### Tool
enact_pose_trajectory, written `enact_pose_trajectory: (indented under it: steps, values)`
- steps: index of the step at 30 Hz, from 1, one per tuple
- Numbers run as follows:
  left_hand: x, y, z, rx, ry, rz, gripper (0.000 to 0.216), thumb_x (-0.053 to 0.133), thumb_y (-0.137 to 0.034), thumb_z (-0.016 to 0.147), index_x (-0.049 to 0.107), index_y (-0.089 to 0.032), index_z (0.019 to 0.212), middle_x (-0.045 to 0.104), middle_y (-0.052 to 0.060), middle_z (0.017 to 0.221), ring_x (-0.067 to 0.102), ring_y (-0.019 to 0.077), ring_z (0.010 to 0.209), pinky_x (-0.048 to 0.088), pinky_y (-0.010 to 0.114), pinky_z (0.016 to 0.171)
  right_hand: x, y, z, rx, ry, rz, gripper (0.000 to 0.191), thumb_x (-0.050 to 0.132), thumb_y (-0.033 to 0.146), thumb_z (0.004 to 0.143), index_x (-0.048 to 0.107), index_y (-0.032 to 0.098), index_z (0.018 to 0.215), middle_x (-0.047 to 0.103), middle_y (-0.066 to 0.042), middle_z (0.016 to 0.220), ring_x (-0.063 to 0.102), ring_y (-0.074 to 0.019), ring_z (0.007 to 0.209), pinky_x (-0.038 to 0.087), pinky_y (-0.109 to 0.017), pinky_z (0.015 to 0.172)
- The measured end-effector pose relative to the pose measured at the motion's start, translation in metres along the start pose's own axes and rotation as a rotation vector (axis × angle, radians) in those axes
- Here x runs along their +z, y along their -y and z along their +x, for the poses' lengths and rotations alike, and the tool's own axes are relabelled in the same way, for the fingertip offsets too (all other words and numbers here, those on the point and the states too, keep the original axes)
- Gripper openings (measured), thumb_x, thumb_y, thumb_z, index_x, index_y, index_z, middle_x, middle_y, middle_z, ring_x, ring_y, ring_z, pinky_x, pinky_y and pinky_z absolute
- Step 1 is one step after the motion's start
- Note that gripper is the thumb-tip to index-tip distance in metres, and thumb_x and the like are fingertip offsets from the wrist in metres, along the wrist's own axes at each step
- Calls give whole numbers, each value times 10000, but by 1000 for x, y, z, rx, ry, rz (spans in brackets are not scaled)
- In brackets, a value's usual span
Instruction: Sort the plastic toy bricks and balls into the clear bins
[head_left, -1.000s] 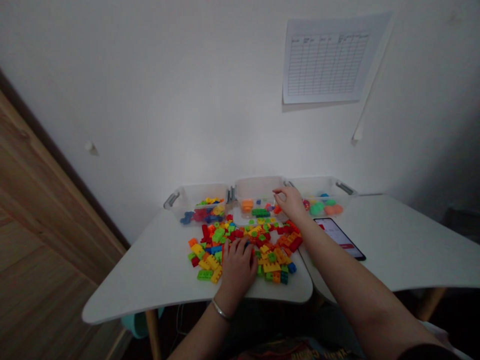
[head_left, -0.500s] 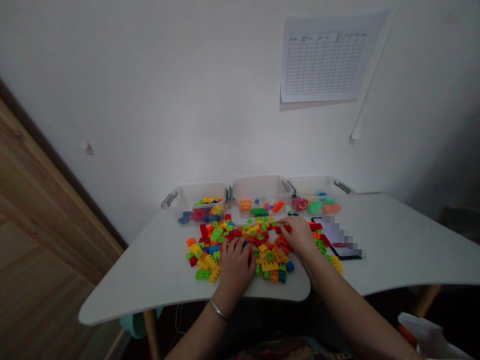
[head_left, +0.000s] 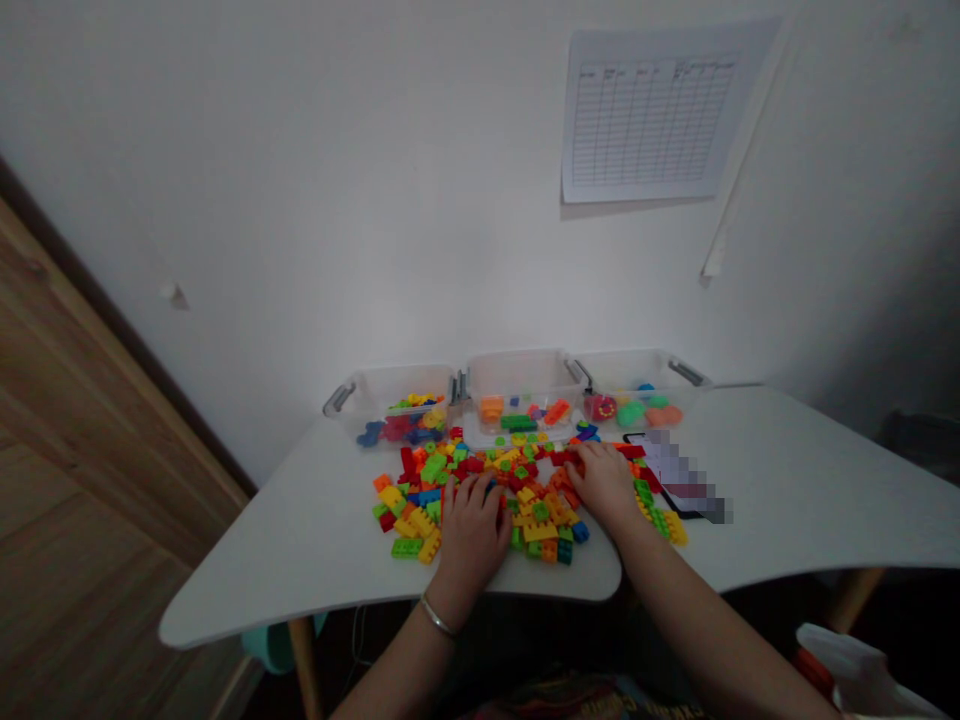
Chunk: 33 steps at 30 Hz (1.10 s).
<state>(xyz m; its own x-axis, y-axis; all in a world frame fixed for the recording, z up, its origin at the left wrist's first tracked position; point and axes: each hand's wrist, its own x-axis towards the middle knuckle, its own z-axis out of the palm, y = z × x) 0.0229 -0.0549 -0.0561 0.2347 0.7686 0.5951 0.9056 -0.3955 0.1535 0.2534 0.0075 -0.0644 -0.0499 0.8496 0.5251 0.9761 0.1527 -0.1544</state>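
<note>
"Where are the bricks (head_left: 525, 500) lying, from what you're seeing"

"I'm watching from far off through the head camera, and I'm using the middle box (head_left: 517, 370) as my mark. They're lying in a loose heap on its near side, spreading past it both ways"

"Which hand is sitting closer to that box"

"The right hand (head_left: 604, 485). It's coming in off the box's near right corner, fingers bending down, and the tips are seemingly touching orange bricks (head_left: 564, 482). From that hand, most of the heap is lying toward the box's midline. I can't tell whether it's pinching a piece or only resting there"

"And the left hand (head_left: 474, 520)"

"It's lying farther out from the box, on the wearer's side of its left end, palm down, fingers curling over the heap. The hand is hiding what's beneath, so I can't tell if it's gripping anything"

"Is anything long showing its direction"

"A red brick (head_left: 631, 451) is lying off the box's near right corner, just beside the right hand, its length running roughly alongside the box's front edge. The pieces under both sets of fingers are hiding their long axes from me"
</note>
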Motion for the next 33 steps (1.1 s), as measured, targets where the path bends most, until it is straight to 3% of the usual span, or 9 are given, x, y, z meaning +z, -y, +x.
enact_pose_trajectory:
  steps: [13,18,23,28,33]
  values:
    - [0,0,0,-3,4,-3,241,567,-243,839,677,-233,1053,662,69,1203,553,291,1141,302,587,1109,2,5,9,26,12,-47,239,560,303,863,697,205,1033,712,-89,1013,570,-279,969,378,-398,856]
    - [0,0,0,-3,2,-7,239,555,-241,844,680,-232,1048,657,72,1211,549,290,1147,296,589,1113,-3,13,13,-31,-17,62,210,573,301,858,701,207,995,713,-78,1002,576,-264,958,390,-387,875]
    - [0,0,0,-9,11,-5,237,558,-244,843,679,-234,1046,660,68,1210,547,289,1151,297,587,1114,2,24,17,-57,56,221,241,615,301,836,696,232,1052,725,-58,993,599,-246,967,410,-364,887]
    - [-1,-1,0,-12,20,-7,237,558,-246,845,679,-228,1048,660,70,1211,552,293,1147,301,586,1110,7,26,17,-45,119,240,274,625,312,837,691,226,1089,725,-64,999,602,-253,996,409,-368,913]
    - [-2,-1,0,-17,19,-12,243,565,-242,841,678,-227,1055,658,71,1217,551,294,1155,305,591,1108,0,17,16,-21,100,180,238,581,298,864,699,221,1055,725,-58,1017,601,-259,985,410,-378,893]
